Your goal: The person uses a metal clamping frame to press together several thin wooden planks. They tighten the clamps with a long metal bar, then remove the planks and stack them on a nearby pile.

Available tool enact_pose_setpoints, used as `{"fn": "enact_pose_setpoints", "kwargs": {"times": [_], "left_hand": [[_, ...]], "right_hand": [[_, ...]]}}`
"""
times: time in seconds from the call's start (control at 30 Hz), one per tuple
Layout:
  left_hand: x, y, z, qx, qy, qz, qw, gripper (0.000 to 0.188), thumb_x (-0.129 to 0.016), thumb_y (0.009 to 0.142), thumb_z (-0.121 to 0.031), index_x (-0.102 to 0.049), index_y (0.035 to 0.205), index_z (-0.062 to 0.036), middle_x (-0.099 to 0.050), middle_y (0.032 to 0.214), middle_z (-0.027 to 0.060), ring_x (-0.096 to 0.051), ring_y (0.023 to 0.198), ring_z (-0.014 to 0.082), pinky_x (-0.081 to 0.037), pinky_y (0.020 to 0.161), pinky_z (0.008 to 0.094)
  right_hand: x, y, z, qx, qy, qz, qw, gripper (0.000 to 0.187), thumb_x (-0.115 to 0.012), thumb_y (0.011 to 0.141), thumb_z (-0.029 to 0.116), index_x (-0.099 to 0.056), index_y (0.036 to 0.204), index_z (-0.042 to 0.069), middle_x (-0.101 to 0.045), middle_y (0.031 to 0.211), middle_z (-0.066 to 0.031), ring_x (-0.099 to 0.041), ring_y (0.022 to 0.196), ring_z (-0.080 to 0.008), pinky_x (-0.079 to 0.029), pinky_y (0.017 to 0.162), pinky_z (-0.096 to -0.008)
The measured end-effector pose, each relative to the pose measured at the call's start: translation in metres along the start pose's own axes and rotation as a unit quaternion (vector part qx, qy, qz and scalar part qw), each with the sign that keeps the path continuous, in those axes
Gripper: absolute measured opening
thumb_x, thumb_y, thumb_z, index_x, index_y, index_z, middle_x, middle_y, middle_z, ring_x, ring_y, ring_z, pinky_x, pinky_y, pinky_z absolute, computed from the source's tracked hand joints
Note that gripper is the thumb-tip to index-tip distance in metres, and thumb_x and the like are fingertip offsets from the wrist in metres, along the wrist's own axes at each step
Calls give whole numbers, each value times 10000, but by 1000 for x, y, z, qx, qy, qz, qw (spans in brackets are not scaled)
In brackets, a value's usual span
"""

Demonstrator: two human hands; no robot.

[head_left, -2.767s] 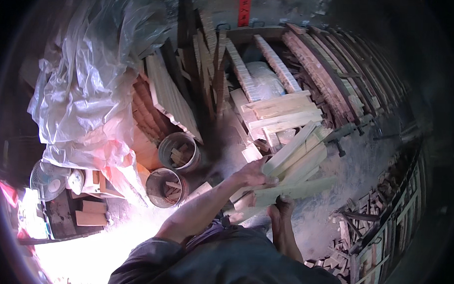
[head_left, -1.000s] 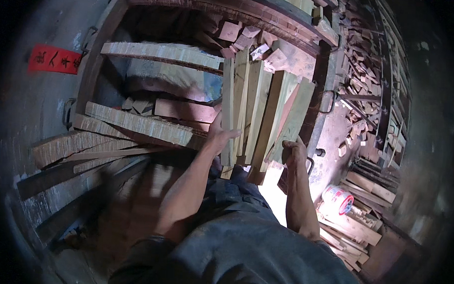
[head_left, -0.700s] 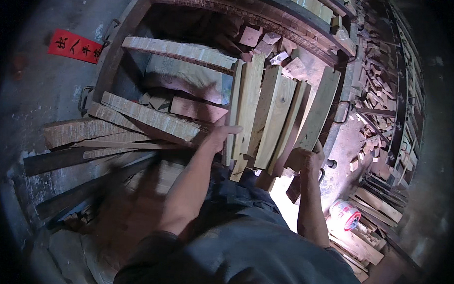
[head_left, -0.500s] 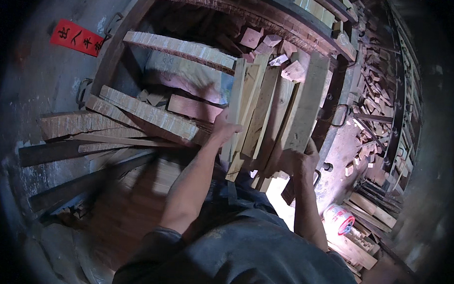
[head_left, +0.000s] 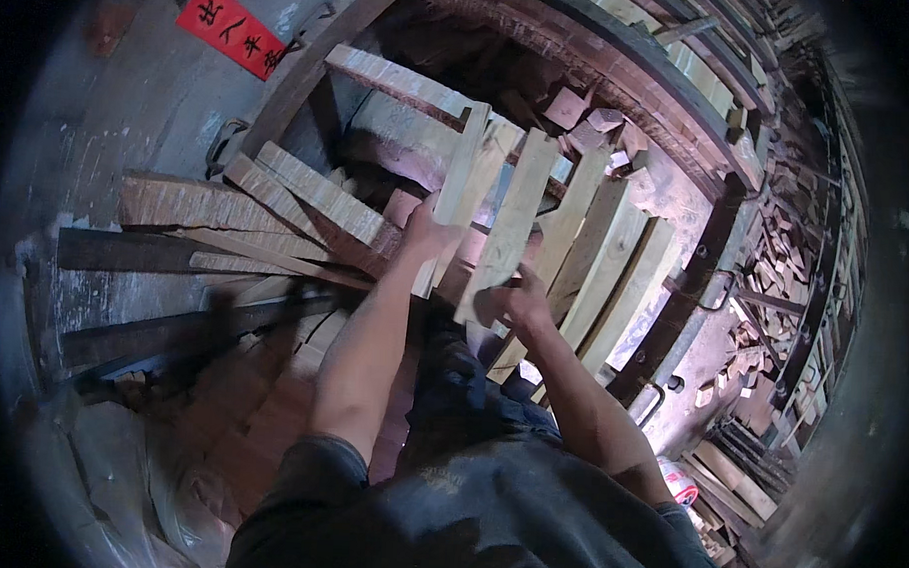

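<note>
Several pale wooden boards lie side by side in front of me, spanning the frame of a rack. At the left end of the row, my left hand [head_left: 431, 233] is closed around the edge of a narrow wooden board [head_left: 460, 179], with another close against it. My right hand [head_left: 517, 298] grips the near part of a second wooden board [head_left: 514, 216], which is tilted and stands apart from its neighbours. Just right of that hand rest more boards [head_left: 607, 264], with dark gaps between them. The fingertips of both hands are partly hidden by the wood.
Thick rough-edged planks [head_left: 202, 205] fan out at the left beside dark metal bars [head_left: 125, 252]. A heavy rack frame [head_left: 690, 277] with metal handles runs along the right. Offcut blocks [head_left: 566, 108] lie behind the boards, more on the floor at right. A red paper strip [head_left: 230, 28] hangs far left.
My right hand has left the right end of the row and moved left to a middle board. The boards are now spread wider apart. The whole view has shifted, moving the scene rightward.
</note>
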State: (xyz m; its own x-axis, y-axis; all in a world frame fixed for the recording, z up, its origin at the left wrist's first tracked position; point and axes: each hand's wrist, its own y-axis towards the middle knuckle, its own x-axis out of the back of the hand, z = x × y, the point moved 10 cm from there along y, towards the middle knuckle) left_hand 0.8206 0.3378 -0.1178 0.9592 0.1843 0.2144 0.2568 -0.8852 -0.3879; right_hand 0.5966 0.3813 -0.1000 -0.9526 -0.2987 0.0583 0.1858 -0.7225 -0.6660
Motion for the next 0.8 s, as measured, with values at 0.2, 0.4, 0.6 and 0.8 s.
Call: {"fn": "enact_pose_setpoints", "kwargs": {"times": [0.2, 0.4, 0.6, 0.8], "left_hand": [[46, 18, 45, -10, 79, -49, 996, 731, -758, 728, -116, -464, 1390, -15, -640, 1233, 167, -620, 1113, 242, -483, 967, 354], [43, 21, 10, 28, 74, 96, 992, 782, -680, 795, -129, -338, 1498, -116, -564, 1333, 221, -544, 1243, 313, -421, 1048, 365], [25, 21, 16, 31, 105, 164, 980, 725, -618, 838, -159, -327, 1500, -103, -557, 1355, 202, -555, 1230, 268, -422, 1046, 370], [30, 24, 21, 21, 81, 124, 989, 562, -628, 797, -81, -539, 1351, -51, -661, 1200, 179, -622, 1128, 238, -469, 976, 346]], "right_hand": [[-38, 12, 10, 83, -354, 35, 931, 434, -680, 772, 154, -614, 1158, -33, -666, 1083, -267, -665, 1022, -318, -521, 858, -387], [-29, 42, -16, 9, -231, 81, 970, 448, -701, 751, 101, -629, 1180, -2, -671, 1083, -180, -636, 1016, -249, -506, 874, -342], [-31, 28, -12, -66, 35, 49, 996, 773, -698, 758, -47, -401, 1467, 30, -531, 1388, -190, -508, 1284, -280, -446, 1030, -377], [-35, 19, -22, 6, -67, 110, 992, 867, -711, 786, -37, -273, 1528, 64, -409, 1495, -158, -440, 1334, -320, -423, 1063, -387]]}}
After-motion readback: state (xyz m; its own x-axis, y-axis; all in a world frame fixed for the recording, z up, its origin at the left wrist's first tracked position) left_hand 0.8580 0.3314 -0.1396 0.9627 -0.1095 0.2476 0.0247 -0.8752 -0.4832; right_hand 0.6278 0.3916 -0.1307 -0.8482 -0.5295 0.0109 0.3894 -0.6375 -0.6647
